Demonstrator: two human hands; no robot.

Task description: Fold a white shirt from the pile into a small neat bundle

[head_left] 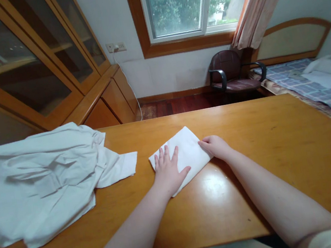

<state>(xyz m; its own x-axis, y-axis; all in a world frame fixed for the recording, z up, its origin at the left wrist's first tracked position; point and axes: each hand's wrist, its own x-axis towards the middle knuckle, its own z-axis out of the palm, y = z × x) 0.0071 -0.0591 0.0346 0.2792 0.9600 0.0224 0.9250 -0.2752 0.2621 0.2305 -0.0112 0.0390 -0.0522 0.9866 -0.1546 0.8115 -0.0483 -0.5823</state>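
Observation:
A folded white cloth (190, 149) lies at an angle on the wooden table (283, 155). My left hand (169, 169) rests flat on its left part, fingers spread. At the cloth's right edge, my right hand (216, 147) is closed, with thumb and fingers pinching the fabric; some of those fingers are hidden from view. To the left, a crumpled white shirt (56, 170) is spread over the tabletop, one sleeve reaching toward the cloth. Neither hand touches the shirt.
Beyond the table's far edge stands a dark red armchair (231, 71) under the window (178, 4). A glass-fronted wooden cabinet (46, 46) lines the left wall. On the right is a bed (318, 78) with a checked cover.

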